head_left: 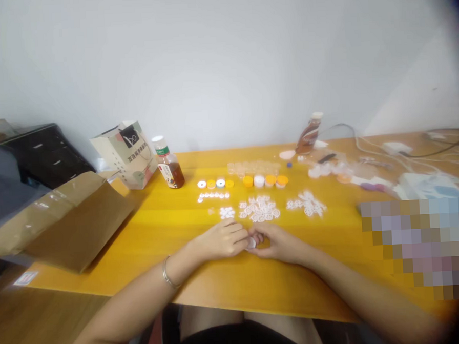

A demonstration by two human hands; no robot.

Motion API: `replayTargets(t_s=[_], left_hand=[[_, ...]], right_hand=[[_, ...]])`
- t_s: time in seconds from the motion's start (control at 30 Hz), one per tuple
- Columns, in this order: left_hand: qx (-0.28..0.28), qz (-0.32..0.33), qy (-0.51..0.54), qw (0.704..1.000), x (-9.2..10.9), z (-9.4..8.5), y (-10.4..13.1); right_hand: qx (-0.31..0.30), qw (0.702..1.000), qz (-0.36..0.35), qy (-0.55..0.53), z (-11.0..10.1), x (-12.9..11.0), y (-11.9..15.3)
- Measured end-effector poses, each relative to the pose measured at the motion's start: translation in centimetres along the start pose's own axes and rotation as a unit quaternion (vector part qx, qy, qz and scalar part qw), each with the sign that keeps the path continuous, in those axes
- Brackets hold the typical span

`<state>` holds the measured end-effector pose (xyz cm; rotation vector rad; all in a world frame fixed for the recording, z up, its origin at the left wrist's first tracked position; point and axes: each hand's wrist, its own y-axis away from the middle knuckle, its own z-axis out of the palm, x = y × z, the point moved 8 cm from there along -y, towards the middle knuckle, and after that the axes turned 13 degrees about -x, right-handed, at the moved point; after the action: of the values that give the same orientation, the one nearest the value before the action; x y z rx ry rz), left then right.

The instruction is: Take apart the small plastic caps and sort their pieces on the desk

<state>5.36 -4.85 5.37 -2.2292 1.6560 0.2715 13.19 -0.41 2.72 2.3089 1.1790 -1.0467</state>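
My left hand (226, 239) and my right hand (273, 242) meet over the near part of the yellow table (205, 291). Between their fingertips is a small white round piece (251, 242), pinched by both. Just beyond the hands lie a small group of white pieces (227, 212), a heap of white openwork pieces (260, 208) and a second heap of them (308, 204). Further back runs a short row of small white parts (214, 195). Behind it stand white and yellow discs (211, 184) and orange and white round caps (270, 180).
At the left are an open cardboard box (78, 226), a paper bag (131, 159) and a bottle (170, 167). Another bottle (308, 134) leans at the back right. Clear cups (254, 167), cables (370, 152) and plastic packs (430, 184) lie beyond. A pixelated patch covers the right side.
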Motion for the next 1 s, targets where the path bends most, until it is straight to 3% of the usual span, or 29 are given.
replayTargets(t_s=[0.23,0.43,0.53,0.63,0.8,1.0], left_hand=[[0.007,-0.039,0.078,0.996,-0.9,0.8,0.0],[0.005,-0.091,0.207,0.974,-2.4,1.0,0.3],[0.018,-0.149,0.268,0.952,-4.8,0.6,1.3],[0.029,-0.233,0.292,0.927,-8.4,0.6,3.5],[-0.055,-0.338,0.269,0.9,-12.7,2.7,7.1],[-0.105,-0.333,0.264,0.899,-12.3,3.9,7.3]], right_hand=[[-0.001,1.0,-0.001,0.003,0.1,0.2,0.0],[-0.009,1.0,0.008,0.014,0.1,0.1,0.0],[-0.014,1.0,0.018,0.008,0.1,0.1,0.1],[-0.019,1.0,0.021,0.006,0.1,0.1,0.1],[-0.026,0.999,0.022,0.009,0.2,0.1,0.2],[-0.023,0.999,0.021,0.01,0.1,0.0,0.2]])
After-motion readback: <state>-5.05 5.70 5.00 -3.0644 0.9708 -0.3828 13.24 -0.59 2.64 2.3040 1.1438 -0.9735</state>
